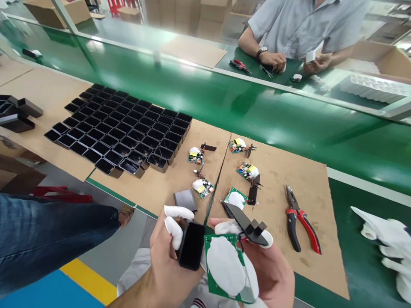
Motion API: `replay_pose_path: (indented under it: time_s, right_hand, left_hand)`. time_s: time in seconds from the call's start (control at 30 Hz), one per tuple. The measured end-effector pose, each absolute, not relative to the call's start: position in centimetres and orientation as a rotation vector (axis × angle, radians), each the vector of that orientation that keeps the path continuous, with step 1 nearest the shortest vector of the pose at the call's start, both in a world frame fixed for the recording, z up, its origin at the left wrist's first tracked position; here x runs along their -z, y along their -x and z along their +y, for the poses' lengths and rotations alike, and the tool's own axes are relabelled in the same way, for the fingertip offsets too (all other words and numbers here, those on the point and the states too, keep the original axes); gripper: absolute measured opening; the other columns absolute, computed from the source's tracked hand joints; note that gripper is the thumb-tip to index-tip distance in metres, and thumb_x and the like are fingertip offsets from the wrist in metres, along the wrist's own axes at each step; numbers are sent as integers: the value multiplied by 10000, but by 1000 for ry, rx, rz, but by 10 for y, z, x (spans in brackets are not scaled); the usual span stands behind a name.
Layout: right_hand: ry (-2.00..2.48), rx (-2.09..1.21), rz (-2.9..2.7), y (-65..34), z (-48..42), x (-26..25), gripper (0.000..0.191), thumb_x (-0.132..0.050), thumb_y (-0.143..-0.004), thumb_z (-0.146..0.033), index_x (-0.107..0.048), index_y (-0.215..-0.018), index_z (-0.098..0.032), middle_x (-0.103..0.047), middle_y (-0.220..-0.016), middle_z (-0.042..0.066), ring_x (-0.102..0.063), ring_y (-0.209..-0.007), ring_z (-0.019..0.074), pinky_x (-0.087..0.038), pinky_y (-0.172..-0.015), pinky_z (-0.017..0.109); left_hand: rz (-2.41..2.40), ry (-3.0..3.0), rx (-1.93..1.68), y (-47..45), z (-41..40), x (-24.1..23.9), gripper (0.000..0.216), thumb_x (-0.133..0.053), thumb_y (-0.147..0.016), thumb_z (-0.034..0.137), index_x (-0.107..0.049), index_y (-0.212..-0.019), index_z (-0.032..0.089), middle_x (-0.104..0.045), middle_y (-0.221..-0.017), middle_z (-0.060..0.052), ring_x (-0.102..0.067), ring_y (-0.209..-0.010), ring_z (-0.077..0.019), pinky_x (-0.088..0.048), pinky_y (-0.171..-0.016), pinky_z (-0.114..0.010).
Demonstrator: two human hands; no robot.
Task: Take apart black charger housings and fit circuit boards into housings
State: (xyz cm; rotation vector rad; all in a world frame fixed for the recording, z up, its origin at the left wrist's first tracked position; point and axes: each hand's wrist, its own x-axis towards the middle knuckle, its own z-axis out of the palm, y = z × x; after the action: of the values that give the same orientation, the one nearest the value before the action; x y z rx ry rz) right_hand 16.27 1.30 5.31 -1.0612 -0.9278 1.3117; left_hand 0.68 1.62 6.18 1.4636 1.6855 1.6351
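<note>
My left hand (162, 256), with white finger cots on some fingers, is closed around a black rectangular plastic case (192, 246), its open end facing up toward me. Beside it, my right hand (271, 269) grips a green circuit board (224, 267) with a large white blob on it. A black flat plug piece with prongs (247, 224) is pinched in the same hand and joined to the board by a dark wire. Thin pointed dark tips (223, 205) stick out behind that piece; I cannot tell what they belong to. The board is close to the case's right side.
Rows of black cases (122, 124) stand at left. Several circuit boards (203, 187) with plug pieces lie ahead on cardboard. A grey-topped case (185, 200) sits beyond my left hand. Red-handled pliers (300, 222) and white gloves (391, 252) are right. A co-worker (308, 30) sits opposite.
</note>
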Motion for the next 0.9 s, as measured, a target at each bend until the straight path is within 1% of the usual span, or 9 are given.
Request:
replay_pose_path:
  time_s: [0.1, 0.2, 0.37, 0.47, 0.57, 0.63, 0.7, 0.8, 0.9]
  right_hand:
    - [1051, -1387, -959, -157, 8, -61, 751, -1053, -687, -643, -819, -1309, -295, -847, -1208, 201, -790, -1237, 509, -697, -983, 630]
    - [1018, -1398, -978, -151, 8, -67, 782, -1052, -710, -630, -811, -1370, -288, -810, -1346, 212, -775, -1271, 504, -706, -975, 614]
    - [893, -1292, -1063, -141, 9, -61, 727, -1053, -772, -528, -791, -1425, -345, -819, -1333, 167, -825, -1178, 434, -735, -934, 570]
    - [910, -1216, -1085, -136, 8, -58, 731, -1042, -784, -533, -775, -1439, -351, -813, -1371, 167, -839, -1149, 433, -742, -920, 575]
    - [904, -1147, -1160, -133, 10, -58, 651, -1010, -795, -599, -802, -1363, -361, -834, -1280, 142, -840, -1120, 434, -740, -837, 537]
    - [890, -1107, -1213, -132, 13, -60, 637, -992, -807, -618, -805, -1353, -349, -840, -1222, 136, -835, -1110, 430, -731, -823, 527]
    - [873, -1105, -1245, -133, 17, -63, 698, -998, -809, -596, -777, -1425, -351, -837, -1251, 140, -835, -1103, 423, -726, -837, 527]
    - [808, -1216, -1317, -137, 23, -70, 820, -1047, -775, -505, -727, -1523, -405, -822, -1337, 136, -834, -1101, 409, -723, -818, 492]
    - [817, -1272, -1327, -139, 26, -77, 803, -1058, -778, -445, -741, -1515, -427, -821, -1339, 123, -833, -1108, 391, -724, -835, 474]
  left_hand:
    - [1627, -1448, -1695, -9, 14, -58, 244, -723, -957, 125, -523, -942, 264, -702, -1024, -34, -673, -767, -156, -539, -606, -236]
    - [1584, -1464, -1722, -9, 14, -58, 253, -732, -967, 129, -519, -952, 265, -704, -1039, -38, -695, -800, -170, -587, -677, -266]
    - [1588, -1505, -1718, -7, 17, -63, 357, -754, -965, 176, -422, -876, 271, -677, -987, -25, -618, -674, -150, -545, -607, -276]
    - [1617, -1524, -1709, -6, 18, -64, 278, -695, -1042, 219, -456, -912, 274, -675, -960, -32, -599, -659, -157, -492, -548, -266]
    - [1629, -1565, -1672, -5, 18, -64, 145, -608, -1132, 289, -533, -1008, 272, -670, -944, -36, -504, -593, -141, -447, -502, -265]
    - [1628, -1562, -1690, -6, 19, -64, 141, -584, -1158, 332, -547, -1035, 273, -663, -941, -33, -442, -569, -132, -424, -481, -263]
    - [1632, -1529, -1731, -8, 20, -65, 203, -577, -1163, 356, -519, -986, 274, -633, -920, -23, -420, -570, -132, -397, -472, -261]
    - [1630, -1510, -1733, -8, 19, -66, 296, -589, -1157, 366, -460, -909, 267, -596, -903, -15, -440, -590, -131, -381, -483, -256]
    - [1599, -1512, -1725, -6, 17, -66, 256, -569, -1172, 358, -519, -941, 258, -629, -937, -30, -523, -634, -137, -418, -509, -252]
